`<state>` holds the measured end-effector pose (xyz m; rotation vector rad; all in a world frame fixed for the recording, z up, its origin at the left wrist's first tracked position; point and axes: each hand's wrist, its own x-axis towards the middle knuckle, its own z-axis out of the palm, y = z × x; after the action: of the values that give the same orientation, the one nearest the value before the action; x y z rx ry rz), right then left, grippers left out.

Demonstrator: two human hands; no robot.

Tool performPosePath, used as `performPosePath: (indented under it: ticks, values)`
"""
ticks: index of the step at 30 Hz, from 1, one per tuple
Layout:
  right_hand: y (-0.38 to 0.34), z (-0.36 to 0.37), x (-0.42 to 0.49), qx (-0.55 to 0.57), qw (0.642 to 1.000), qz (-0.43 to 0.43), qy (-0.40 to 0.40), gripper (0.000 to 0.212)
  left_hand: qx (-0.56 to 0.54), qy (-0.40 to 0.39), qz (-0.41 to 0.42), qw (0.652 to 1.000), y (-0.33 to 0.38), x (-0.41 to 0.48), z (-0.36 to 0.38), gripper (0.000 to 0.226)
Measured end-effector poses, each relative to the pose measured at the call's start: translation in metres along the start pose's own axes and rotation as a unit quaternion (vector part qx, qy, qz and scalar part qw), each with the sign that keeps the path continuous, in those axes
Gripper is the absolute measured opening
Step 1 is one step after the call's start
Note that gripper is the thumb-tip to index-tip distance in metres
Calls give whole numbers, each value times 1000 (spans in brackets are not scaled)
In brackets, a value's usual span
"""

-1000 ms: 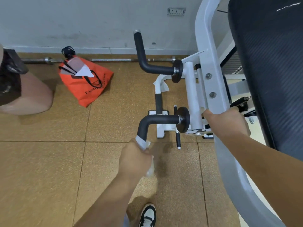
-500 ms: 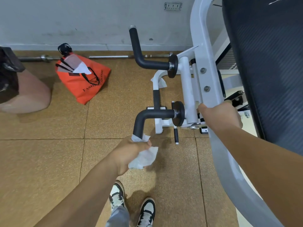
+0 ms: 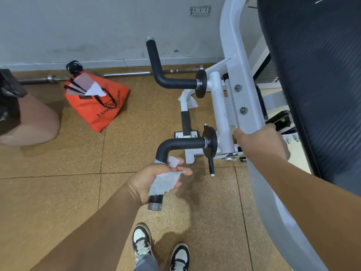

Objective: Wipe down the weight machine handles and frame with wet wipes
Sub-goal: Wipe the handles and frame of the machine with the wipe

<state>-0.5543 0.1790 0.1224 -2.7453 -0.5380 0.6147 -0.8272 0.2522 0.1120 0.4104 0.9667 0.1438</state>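
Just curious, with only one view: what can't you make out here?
Head view: part of the near handle is covered by the wet wipe and left hand.
Fingers of the right hand curl out of sight behind the white frame.
Lettering on the orange bag is only partly legible.
The black pad is cut off by the right edge.
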Motion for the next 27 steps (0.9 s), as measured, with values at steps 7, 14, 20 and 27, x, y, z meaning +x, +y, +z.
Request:
performPosePath:
  ticks: [7, 14, 20, 27]
  values:
    - [-2, -1, -1, 2, 1000, 3, 1, 79, 503, 331, 116, 790, -34, -16, 21, 28]
    - [-3, -3, -2, 7, 1000, 10, -10, 73, 42, 127, -2, 991, -22, -19, 3, 31]
    - [-3, -6, -4, 4, 1000, 8, -15, 63, -9, 108, -19, 994, -42, -30, 4, 27]
    - [-6, -6, -9, -7, 1000, 1, -12, 74, 494, 343, 114, 791, -11, 2, 23, 28]
